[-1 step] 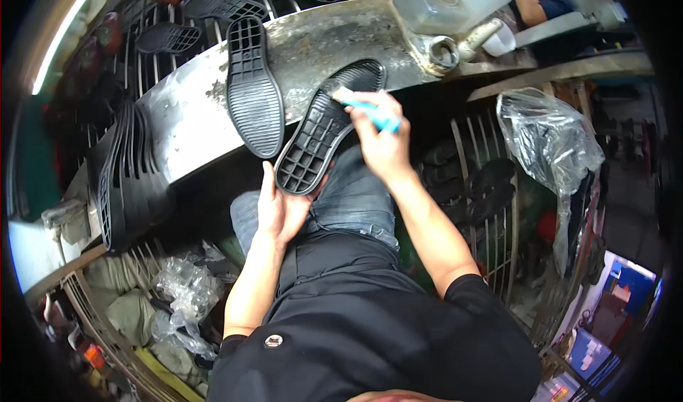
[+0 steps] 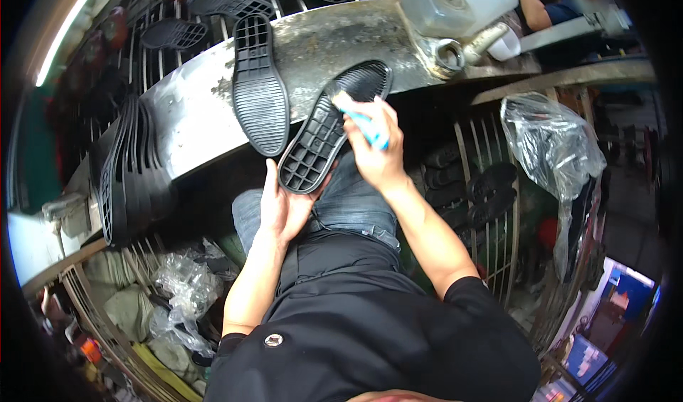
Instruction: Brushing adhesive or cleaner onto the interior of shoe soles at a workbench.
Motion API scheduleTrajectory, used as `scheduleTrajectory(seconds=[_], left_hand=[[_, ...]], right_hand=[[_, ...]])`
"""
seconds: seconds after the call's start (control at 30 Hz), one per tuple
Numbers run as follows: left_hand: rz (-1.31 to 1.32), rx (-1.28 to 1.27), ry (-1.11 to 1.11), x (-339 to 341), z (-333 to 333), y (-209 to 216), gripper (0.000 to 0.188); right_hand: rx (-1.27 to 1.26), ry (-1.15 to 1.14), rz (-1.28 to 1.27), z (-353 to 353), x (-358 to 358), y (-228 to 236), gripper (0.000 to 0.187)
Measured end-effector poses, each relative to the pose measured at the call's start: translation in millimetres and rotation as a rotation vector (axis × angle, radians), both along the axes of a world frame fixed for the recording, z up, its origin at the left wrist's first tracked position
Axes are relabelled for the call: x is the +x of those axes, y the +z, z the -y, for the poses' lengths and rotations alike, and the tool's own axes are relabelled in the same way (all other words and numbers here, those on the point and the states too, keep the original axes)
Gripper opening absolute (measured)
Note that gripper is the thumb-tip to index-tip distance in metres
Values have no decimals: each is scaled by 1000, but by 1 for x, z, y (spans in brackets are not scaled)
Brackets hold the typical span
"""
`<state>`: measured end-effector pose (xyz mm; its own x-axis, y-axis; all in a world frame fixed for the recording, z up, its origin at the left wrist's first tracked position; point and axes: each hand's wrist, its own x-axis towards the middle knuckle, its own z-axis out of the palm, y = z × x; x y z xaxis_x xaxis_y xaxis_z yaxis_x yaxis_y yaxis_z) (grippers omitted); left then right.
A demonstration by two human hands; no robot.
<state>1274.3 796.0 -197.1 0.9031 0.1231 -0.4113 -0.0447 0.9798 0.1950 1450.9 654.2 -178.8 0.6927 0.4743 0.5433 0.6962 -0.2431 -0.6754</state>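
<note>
My left hand is closed around the heel end of a black shoe sole, holding it tilted above my lap, its gridded side facing me. In my right hand is a brush with a blue handle. The pale bristles touch or hover just over the sole's middle, near the ribbed toe part; I cannot tell which. A second black sole lies on the worn metal bench top just left of the held one, its lower tip over the bench edge.
Several soles stand stacked at the bench's left end. More soles rest on a barred rack beyond. Plastic containers and a small jar sit at the back right. A clear plastic bag hangs at right. Another person's arm shows far right.
My right hand has shifted slightly, bringing the brush a little downward along the sole. The whole view has moved a bit. My left hand keeps its hold.
</note>
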Motion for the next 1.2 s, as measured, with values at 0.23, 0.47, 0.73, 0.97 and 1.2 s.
scheduleTrajectory(seconds=[0.23,0.47,0.73,0.97,1.2], left_hand=[[355,-261,33,-9,-6,-15,76],[23,-1,55,-2,-6,4,69],[-6,388,18,-4,-8,12,66],[26,458,-47,-2,-8,20,67],[21,365,-47,-1,-13,22,67]], right_hand=[[37,306,-55,0,-88,23,38],[-182,397,-356,21,-32,73,7],[-292,-6,-314,36,67,64,23],[-222,-204,44,25,103,62,18],[58,-300,-188,26,77,31,18]])
